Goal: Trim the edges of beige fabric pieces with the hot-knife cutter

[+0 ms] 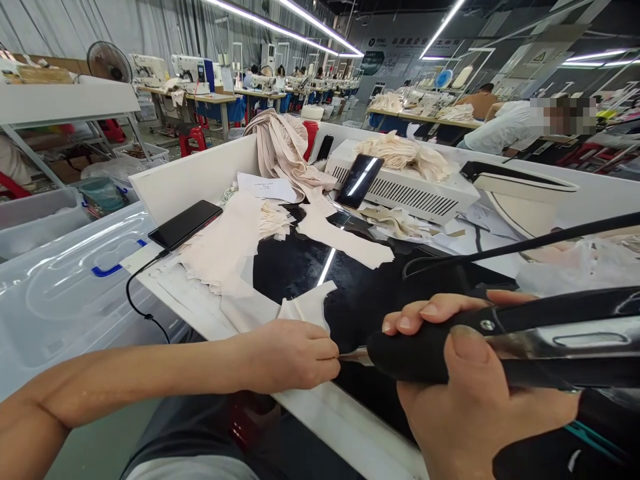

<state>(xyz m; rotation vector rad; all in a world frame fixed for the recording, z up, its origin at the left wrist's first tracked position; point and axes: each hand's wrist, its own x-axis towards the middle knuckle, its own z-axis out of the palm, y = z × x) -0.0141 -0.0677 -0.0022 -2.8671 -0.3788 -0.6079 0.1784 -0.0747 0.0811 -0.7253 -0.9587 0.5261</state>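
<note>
My left hand (300, 353), fingers pinched together, grips the edge of a cream fabric piece (313, 303) near the table's front edge. My right hand (475, 400) is wrapped round a long black tool (415, 350) with a silver metal strip, its tip pointing left toward my left fingers. Some pale material shows between the tip and those fingers; whether the tool clamps it I cannot tell. Just beyond, another cut fabric piece (345, 237) lies on the glossy black surface (285, 263). A stack of cream pieces (225, 240) sits to the left.
A phone (185, 225) with a cable lies at the left edge; another phone (360, 180) leans on a white vented box (400, 183) topped with fabric. A black cable (525, 243) crosses at right. Clear plastic bins (75, 287) stand left. A person (520, 123) bends over farther back.
</note>
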